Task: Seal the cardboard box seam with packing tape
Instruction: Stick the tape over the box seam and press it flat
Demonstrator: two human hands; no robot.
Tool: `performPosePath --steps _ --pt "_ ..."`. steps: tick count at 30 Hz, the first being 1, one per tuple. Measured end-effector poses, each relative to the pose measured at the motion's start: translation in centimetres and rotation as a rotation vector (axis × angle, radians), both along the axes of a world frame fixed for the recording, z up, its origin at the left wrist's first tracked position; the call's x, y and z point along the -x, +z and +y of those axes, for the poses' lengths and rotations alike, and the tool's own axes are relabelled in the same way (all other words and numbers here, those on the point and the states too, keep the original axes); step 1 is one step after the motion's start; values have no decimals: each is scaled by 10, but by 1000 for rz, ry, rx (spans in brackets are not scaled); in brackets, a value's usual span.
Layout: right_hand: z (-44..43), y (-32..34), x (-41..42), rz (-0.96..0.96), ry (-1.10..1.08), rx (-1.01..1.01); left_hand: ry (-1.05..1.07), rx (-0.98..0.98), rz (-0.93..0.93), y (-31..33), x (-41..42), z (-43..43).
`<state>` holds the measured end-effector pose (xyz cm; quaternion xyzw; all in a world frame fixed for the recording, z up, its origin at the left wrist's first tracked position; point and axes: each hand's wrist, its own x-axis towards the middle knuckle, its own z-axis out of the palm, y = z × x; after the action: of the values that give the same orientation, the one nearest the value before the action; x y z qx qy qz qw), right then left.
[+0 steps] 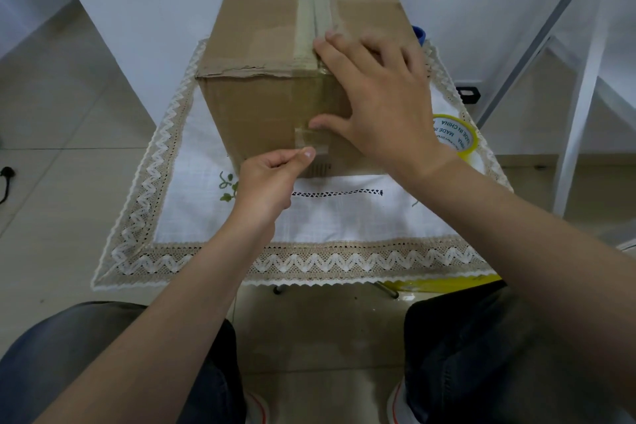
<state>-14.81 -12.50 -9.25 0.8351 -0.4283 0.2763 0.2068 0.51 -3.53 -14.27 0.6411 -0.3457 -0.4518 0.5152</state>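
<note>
The left hand [272, 179] pinches the lower end of the tape strip [311, 138] between thumb and curled fingers [307, 153], against the front of the cardboard box [261, 27]. The right hand [382, 96] lies spread, fingers straight, over the box's near top edge, its thumb pressing the strip. The box stands on the cloth-covered worktop [344, 217], with a tape roll [454, 139] beside it on the right.

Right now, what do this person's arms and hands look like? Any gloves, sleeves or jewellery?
Both are bare: the left hand and the right hand wear no gloves, and no rings show. No watch or bracelet shows either, and the forearms are uncovered, with no sleeve in view.
</note>
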Motion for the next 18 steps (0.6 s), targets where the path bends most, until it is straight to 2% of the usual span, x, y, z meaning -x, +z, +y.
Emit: performPosePath --steps 4,8,12,18 --pt "4 -3 1 26 -18 5 -3 8 7 0 1 0" --pt "-4 13 -1 -172 59 -24 -15 5 8 -2 0 -1" --pt "-7 10 0 -210 107 -54 -18 6 0 -2 0 -1" --pt "5 -3 9 32 -17 6 -9 13 -3 0 0 -1"
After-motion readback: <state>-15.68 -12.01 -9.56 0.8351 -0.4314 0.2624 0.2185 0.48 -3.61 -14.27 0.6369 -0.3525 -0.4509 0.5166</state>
